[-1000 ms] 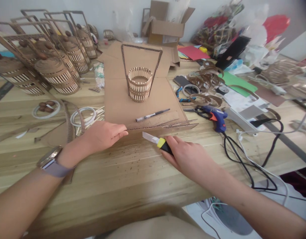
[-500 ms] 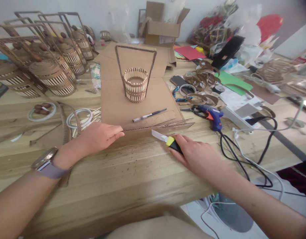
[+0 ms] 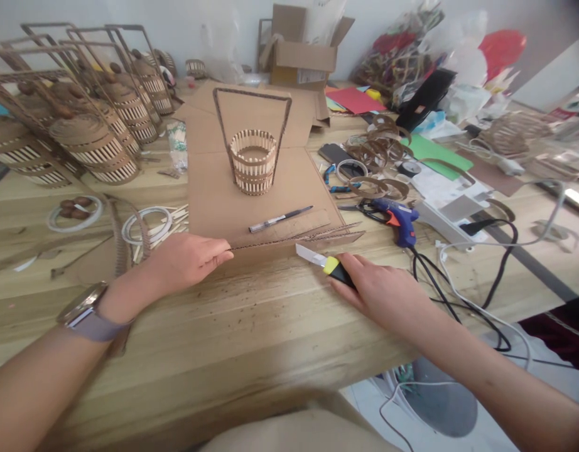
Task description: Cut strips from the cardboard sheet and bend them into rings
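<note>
My left hand (image 3: 195, 256) is closed on the left end of the cardboard's (image 3: 265, 252) near edge, which stands up off the table. A box cutter (image 3: 337, 270) with a yellow and black handle is gripped in my right hand (image 3: 378, 285). Its blade is out and points left, close to the cardboard's front face; whether it touches cannot be made out. Behind the edge a pen (image 3: 281, 218) lies on the flat cardboard. Farther back stands a small slatted basket (image 3: 253, 164) with a tall cardboard handle.
Several finished lidded baskets (image 3: 96, 150) crowd the left back. On the right are a blue glue gun (image 3: 397, 216) with black cables, curled cardboard strips (image 3: 377, 150) and a green sheet (image 3: 438, 156). A tape ring (image 3: 147, 225) lies beyond my left wrist. A bin (image 3: 435, 402) stands below the table.
My right hand has moved slightly right and toward me with the box cutter. My left hand keeps its hold on the cardboard. The whole view has shifted a little.
</note>
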`<state>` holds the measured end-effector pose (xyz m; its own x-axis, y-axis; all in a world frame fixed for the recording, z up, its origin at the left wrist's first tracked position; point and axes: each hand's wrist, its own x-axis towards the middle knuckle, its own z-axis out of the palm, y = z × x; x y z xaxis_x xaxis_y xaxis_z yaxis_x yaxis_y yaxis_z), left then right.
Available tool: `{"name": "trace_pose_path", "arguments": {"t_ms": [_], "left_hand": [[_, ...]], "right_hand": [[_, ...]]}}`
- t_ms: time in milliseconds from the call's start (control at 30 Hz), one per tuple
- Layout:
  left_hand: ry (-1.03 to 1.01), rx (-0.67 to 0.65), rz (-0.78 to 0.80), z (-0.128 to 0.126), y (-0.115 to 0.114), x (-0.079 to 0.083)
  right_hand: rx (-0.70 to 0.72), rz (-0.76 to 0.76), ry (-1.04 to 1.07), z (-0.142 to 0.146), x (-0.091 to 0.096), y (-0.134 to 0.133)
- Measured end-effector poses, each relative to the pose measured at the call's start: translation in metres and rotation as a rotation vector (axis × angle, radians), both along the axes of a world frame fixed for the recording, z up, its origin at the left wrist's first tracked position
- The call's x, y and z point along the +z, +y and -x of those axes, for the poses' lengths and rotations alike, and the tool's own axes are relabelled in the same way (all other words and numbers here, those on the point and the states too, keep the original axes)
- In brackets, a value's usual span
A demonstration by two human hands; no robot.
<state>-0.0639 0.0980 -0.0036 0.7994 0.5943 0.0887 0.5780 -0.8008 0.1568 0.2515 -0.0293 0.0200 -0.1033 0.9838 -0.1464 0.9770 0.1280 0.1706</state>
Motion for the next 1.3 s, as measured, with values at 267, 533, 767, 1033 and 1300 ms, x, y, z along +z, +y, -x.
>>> {"name": "trace_pose_path", "arguments": {"t_ms": [267,533,767,1033,1300], "left_hand": [[0.027,-0.005,0.038,0.001,-0.002,0.007],[0.113,0.027,0.008,-0.001,-0.004,0.007],[0.113,0.019,-0.015,0.0,-0.005,0.005],[0.066,-0.008,-0.036,-0.002,-0.007,0.002],[0.015,-0.02,-0.031,0.001,-0.005,-0.005]], "right_hand": [[-0.296,0.021,-0.092,-0.057,0.007,-0.003],[-0.044,-0.019,-0.005,-0.017,0.003,-0.025],[0.069,0.125,0.142,0.041,0.005,0.001],[0.121,0.073,0.185,0.058,0.002,0.01],[0.119,0.096,0.164,0.059,0.003,0.011]]}}
